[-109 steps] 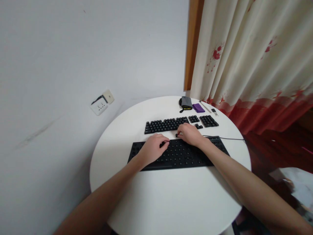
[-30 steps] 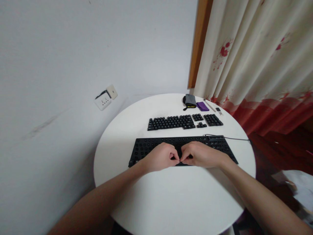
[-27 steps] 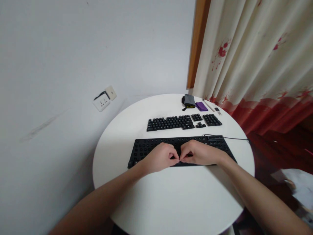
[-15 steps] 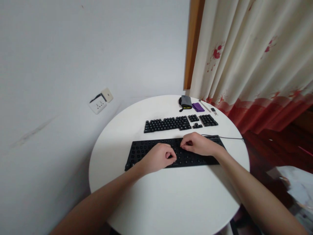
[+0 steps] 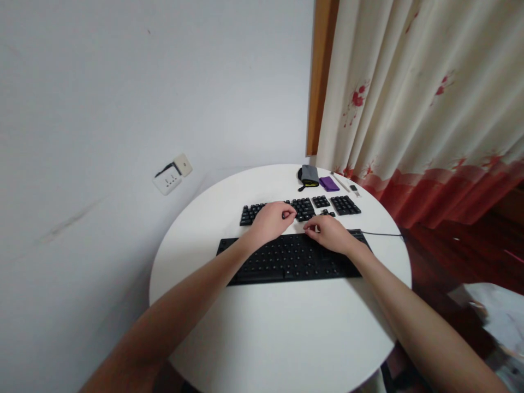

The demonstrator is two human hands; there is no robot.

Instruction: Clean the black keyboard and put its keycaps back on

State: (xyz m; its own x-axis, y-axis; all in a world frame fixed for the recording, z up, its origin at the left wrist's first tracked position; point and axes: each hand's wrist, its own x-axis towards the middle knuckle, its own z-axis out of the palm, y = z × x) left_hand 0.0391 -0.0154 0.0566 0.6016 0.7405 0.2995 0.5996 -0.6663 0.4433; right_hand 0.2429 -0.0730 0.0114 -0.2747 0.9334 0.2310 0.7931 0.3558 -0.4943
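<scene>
A black keyboard base (image 5: 292,259), its key sockets bare of caps, lies across the round white table (image 5: 295,327). Behind it, black keycaps (image 5: 248,214) are laid out in keyboard order, partly covered by my left hand. My left hand (image 5: 272,221) is over these keycaps with thumb and forefinger curled together. My right hand (image 5: 329,233) hovers at the back edge of the keyboard base, its fingers drawn into a pinch close to the front of the keycap rows. Whatever either pinch contains is too small to make out.
Separate keycap groups, including a number pad block (image 5: 345,205), sit at the back right. Beyond them are a grey pouch (image 5: 310,176), a purple cloth (image 5: 329,184) and a small dark-and-white item (image 5: 355,190). A cable (image 5: 382,234) runs off the right side.
My left hand has moved forward from the keyboard base to the loose keycaps. My right hand has shifted slightly toward the back edge of the base.
</scene>
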